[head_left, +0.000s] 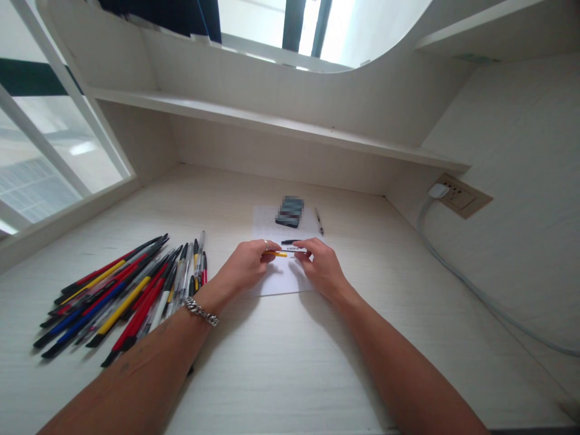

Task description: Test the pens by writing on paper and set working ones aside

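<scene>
Over a white sheet of paper (276,284), my left hand (249,263) is closed on a yellow pen barrel (280,254), which points to the right. Facing it, my right hand (321,263) pinches a thin dark pen refill (293,251) that runs between the two hands. Whether the refill is partly inside the barrel I cannot tell. Just beyond the fingers lies a black pen cap (289,242) on the paper. A blurred dark phone-like object (290,211) rests on the sheet's far part, and a slim clear-and-black pen (319,222) is to its right.
Many pens in red, blue, yellow, black and clear form a pile (131,290) left of my left forearm. A low shelf (272,124) spans the back. On the right wall a socket (464,194) holds a white plug, whose grey cable (462,278) runs down the right side.
</scene>
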Available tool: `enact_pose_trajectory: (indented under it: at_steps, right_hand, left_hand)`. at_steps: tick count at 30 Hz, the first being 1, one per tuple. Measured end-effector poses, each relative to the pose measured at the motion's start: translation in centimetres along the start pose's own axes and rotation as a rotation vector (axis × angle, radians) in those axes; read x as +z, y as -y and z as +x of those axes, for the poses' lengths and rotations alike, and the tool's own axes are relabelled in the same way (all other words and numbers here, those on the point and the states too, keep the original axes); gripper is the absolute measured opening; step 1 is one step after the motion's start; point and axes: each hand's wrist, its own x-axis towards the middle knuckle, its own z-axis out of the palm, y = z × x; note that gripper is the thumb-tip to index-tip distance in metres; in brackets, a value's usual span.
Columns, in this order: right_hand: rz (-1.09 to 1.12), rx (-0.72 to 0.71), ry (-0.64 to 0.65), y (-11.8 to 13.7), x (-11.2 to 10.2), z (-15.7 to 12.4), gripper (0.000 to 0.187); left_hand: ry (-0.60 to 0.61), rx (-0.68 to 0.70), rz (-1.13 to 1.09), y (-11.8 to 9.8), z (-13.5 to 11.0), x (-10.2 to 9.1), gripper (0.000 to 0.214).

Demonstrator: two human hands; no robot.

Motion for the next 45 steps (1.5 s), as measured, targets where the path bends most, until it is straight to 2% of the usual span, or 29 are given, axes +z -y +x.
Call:
enact_pose_trajectory:
  at_steps: [5, 11, 15, 20, 30, 35, 40, 45]
  right_hand:
    - [0.158, -0.068, 0.081, 0.7, -0.1, -0.2, 0.019]
    - [0.156, -0.009, 0.040, 0.0, -1.0, 0.1, 0.015]
    - [0.119, 0.020, 0.085, -0.6, -1.9, 0.2, 0.014]
    - [0.004, 0.031, 0.150, -0.9, -2.3, 0.0, 0.015]
    - [-0.163, 0.030, 0.232, -1.5, -2.1, -0.2, 0.021]
    - [-0.158, 0.109, 0.205, -1.8, -2.7, 0.0, 0.021]
    - [-0.205, 0.125, 0.182, -1.9, -3.6, 0.2, 0.019]
    - [-0.210, 0.129, 0.201, -1.8, -3.5, 0.1, 0.021]
  left_hand:
    - [0.018, 0.033, -0.088, -0.7, 0.0, 0.2, 0.028]
    - [0.000, -0.037, -0.048, -0.8, 0.0, -0.5, 0.024]
    - [0.025, -0.048, -0.050, -0.7, -0.1, -0.5, 0.027]
    - [0.085, 0.001, 0.085, -0.5, -0.1, 0.0, 0.022]
    - [0.128, 0.099, 0.205, -0.3, -0.1, 0.8, 0.022]
    - [0.111, 0.035, 0.194, -0.2, 0.0, 0.1, 0.028]
    - [0.050, -0.072, 0.219, -0.1, 0.1, -0.7, 0.029]
    - [0.034, -0.089, 0.245, 0.0, 0.1, -1.0, 0.030]
